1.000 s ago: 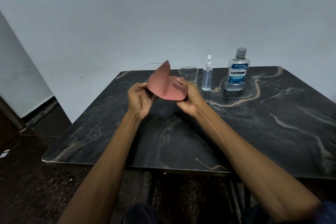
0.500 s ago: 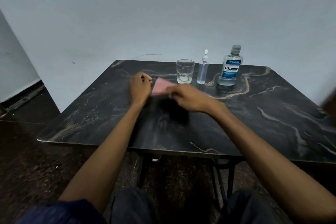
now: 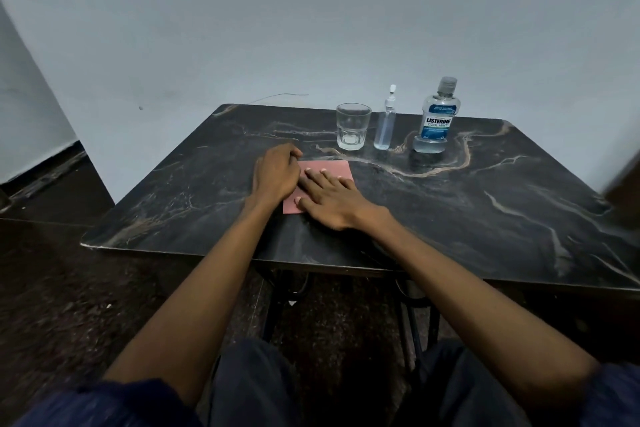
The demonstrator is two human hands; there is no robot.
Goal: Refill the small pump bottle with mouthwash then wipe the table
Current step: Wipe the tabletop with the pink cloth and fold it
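A pink cloth (image 3: 325, 180) lies flat on the dark table (image 3: 485, 218). The right hand (image 3: 330, 199) lies flat on it with straight fingers, and the left hand (image 3: 275, 173) rests at the cloth's left edge with curled fingers, but I cannot tell if it holds the cloth. Far back stand a glass (image 3: 352, 126), the small pump bottle (image 3: 386, 123) and the mouthwash bottle (image 3: 437, 118) in a row.

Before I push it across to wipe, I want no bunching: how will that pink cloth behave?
The pink cloth lies thin and flat under the right hand, so it is probably floppy and light. On the smooth marble-look table it should slide easily. Its uncovered edges might fold or ruck unless pressed flat.
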